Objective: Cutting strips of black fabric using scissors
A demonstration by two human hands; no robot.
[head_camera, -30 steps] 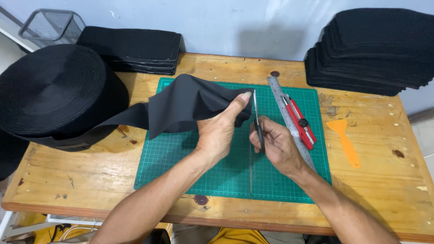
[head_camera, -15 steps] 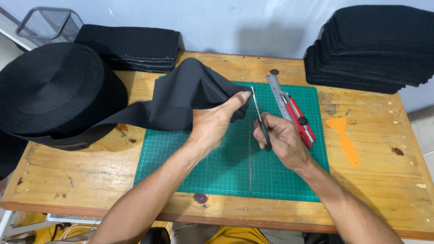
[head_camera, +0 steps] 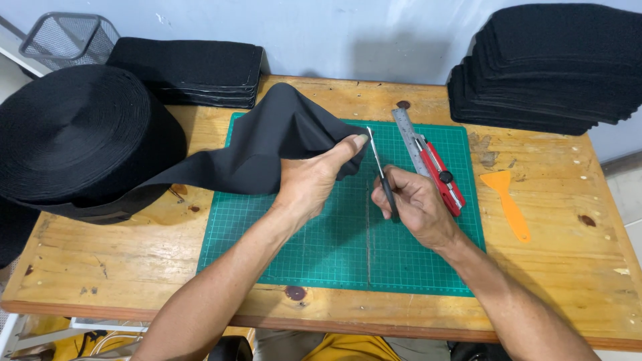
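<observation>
My left hand point(head_camera: 311, 184) pinches the free end of a wide black fabric band point(head_camera: 267, 144) and lifts it above the green cutting mat point(head_camera: 321, 247). The band runs left to a big black roll point(head_camera: 73, 134) lying on the table. My right hand point(head_camera: 418, 207) grips a pair of scissors point(head_camera: 378, 160) with the closed blades pointing away from me, just right of the band's lifted edge. The handles are hidden in my fist.
A steel ruler point(head_camera: 409, 137) and a red utility knife point(head_camera: 441, 177) lie on the mat's right side, an orange scraper point(head_camera: 508, 204) beyond it. Stacks of cut black pieces sit at the back left point(head_camera: 187, 70) and back right point(head_camera: 555, 67). A wire mesh basket point(head_camera: 67, 40) stands far left.
My left hand has raised the band's end higher and bunched it back over the mat. The scissors have moved along the edge away from me and now stand clear of the fabric.
</observation>
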